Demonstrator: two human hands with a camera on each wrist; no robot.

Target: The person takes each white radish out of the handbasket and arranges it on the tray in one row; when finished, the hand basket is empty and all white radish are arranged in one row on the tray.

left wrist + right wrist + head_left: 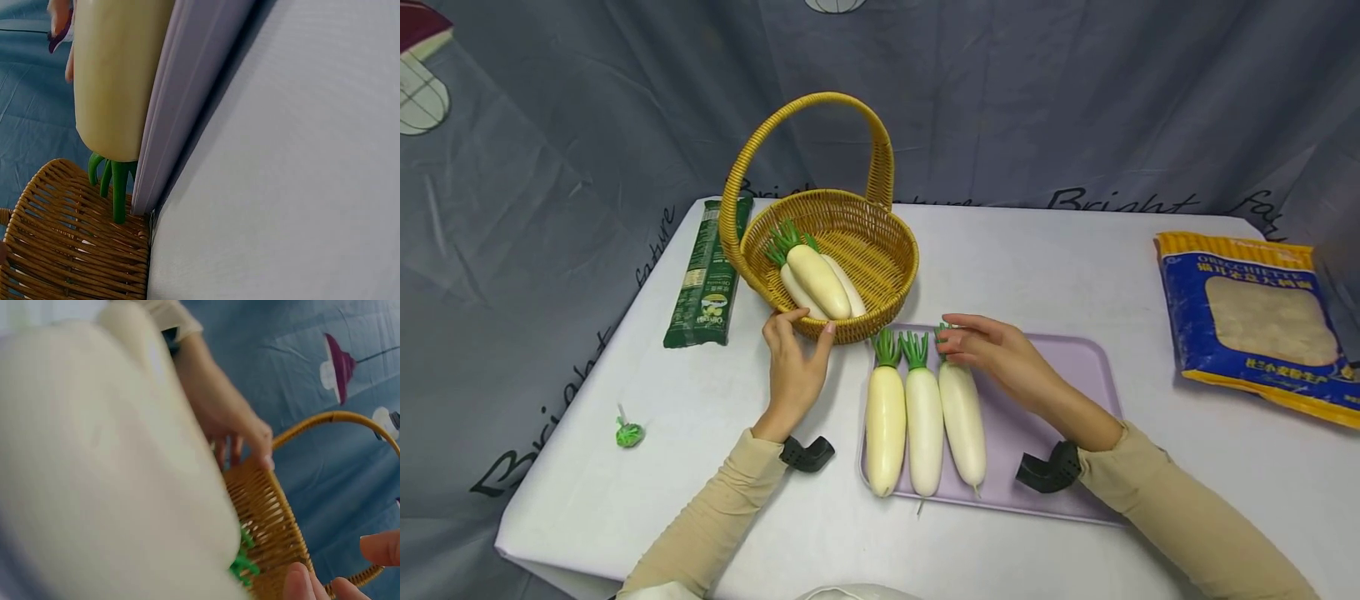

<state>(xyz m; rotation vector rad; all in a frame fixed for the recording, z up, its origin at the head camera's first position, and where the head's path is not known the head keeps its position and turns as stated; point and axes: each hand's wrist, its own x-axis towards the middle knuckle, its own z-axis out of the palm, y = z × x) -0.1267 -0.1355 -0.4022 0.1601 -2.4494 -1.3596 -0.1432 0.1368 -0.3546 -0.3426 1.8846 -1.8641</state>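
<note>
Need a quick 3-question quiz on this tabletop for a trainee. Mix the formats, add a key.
1. How many long white radishes with green tops lie on the flat purple tray?
2. True or false: the blue and yellow plastic pasta bag lies to the left of the round golden-brown wicker basket in the head view.
3. What does the left grip touch?
A) the purple tray
B) the basket's rim
C) the pasta bag

Key:
1. Three.
2. False; the bag lies to the right of it.
3. B.
</note>
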